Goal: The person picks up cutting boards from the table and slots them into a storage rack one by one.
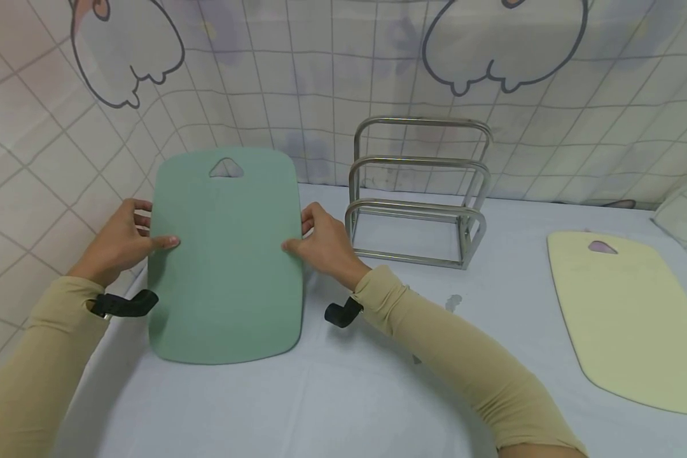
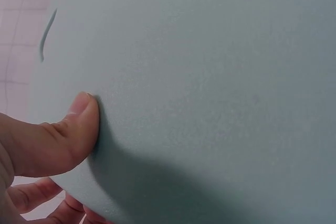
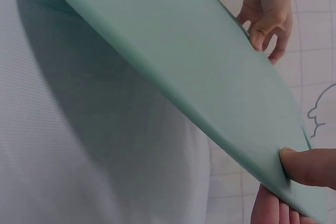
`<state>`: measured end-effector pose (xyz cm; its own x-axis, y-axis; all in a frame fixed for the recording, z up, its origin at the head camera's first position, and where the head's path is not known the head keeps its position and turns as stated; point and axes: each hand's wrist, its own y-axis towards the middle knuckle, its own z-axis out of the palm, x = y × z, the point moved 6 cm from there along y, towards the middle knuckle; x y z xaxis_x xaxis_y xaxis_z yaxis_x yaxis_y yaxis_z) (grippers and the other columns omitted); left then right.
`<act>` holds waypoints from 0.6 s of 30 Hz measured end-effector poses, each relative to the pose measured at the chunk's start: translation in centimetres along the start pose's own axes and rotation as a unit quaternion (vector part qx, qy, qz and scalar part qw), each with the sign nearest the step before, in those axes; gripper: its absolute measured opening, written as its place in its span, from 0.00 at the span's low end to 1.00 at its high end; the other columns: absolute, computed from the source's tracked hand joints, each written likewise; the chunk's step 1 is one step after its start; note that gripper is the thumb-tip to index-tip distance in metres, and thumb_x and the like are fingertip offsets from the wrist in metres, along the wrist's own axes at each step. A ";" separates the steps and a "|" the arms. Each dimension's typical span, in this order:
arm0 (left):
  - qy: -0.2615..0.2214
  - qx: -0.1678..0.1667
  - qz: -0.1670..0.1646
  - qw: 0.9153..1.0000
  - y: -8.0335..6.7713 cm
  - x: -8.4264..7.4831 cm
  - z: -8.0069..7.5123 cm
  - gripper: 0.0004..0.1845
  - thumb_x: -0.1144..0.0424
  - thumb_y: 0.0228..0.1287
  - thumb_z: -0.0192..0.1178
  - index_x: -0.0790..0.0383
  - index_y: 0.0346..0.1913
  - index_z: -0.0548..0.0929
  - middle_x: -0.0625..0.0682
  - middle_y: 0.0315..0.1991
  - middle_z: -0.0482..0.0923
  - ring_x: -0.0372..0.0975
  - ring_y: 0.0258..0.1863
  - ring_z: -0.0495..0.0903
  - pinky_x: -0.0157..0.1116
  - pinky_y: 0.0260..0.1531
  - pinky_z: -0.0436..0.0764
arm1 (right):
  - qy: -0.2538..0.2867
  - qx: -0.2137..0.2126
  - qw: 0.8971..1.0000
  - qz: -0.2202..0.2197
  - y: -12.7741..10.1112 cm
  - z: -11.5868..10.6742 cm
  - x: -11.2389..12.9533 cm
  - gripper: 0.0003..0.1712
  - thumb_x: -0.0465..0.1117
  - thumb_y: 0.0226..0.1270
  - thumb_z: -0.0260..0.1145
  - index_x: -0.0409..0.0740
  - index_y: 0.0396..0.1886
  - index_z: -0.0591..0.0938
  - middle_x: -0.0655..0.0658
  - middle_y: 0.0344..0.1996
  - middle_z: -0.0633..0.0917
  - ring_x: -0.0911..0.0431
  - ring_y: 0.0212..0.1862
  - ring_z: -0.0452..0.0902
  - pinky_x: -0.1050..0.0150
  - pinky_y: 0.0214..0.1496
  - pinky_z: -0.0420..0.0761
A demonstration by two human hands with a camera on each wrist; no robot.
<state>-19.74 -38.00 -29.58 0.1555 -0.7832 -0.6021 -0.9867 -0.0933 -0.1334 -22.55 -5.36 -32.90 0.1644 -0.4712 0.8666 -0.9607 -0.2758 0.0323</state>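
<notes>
A green cutting board (image 1: 229,267) with a cut-out near its top edge is held up off the table, tilted, by both hands. On its left edge my left hand (image 1: 120,243) grips with the thumb on the front face and the fingers behind. The right hand (image 1: 327,245) pinches the opposite edge the same way, thumb in front. In the left wrist view the left thumb (image 2: 73,135) presses on the board's face. The right wrist view shows the board's underside edge above the cloth, with both hands on it.
A metal rack (image 1: 418,207) with several upright loops stands at the back, right of the green board. A pale yellow cutting board (image 1: 630,318) lies flat on the right of the white-covered table (image 1: 343,394). A patterned curtain (image 1: 332,83) hangs behind.
</notes>
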 end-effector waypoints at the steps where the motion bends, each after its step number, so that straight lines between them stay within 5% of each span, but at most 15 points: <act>1: 0.000 -0.001 0.000 1.000 0.0 -0.1 -0.1 0.52 0.54 0.70 0.68 0.75 0.79 0.44 0.79 0.68 0.58 0.68 0.63 0.65 0.65 0.59 0.72 | 0.000 0.000 1.000 0.000 0.0 0.0 0.1 0.24 0.45 0.61 0.77 0.47 0.51 0.75 0.48 0.43 0.83 0.53 0.45 0.78 0.66 0.42 0.75; 18: 0.010 -0.011 0.004 1.000 -0.6 -0.9 -0.8 0.52 0.52 0.71 0.66 0.74 0.80 0.44 0.78 0.69 0.58 0.67 0.65 0.64 0.64 0.57 0.72 | -0.002 -0.002 1.000 0.006 -0.3 -0.3 0.9 0.30 0.44 0.62 0.76 0.45 0.59 0.73 0.46 0.44 0.81 0.52 0.44 0.78 0.64 0.42 0.76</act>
<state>-19.36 -37.74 -28.29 0.1459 -0.7960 -0.5875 -0.9889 -0.0998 -0.1103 -22.16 -5.43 -32.01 0.1539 -0.4775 0.8650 -0.9633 -0.2674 0.0237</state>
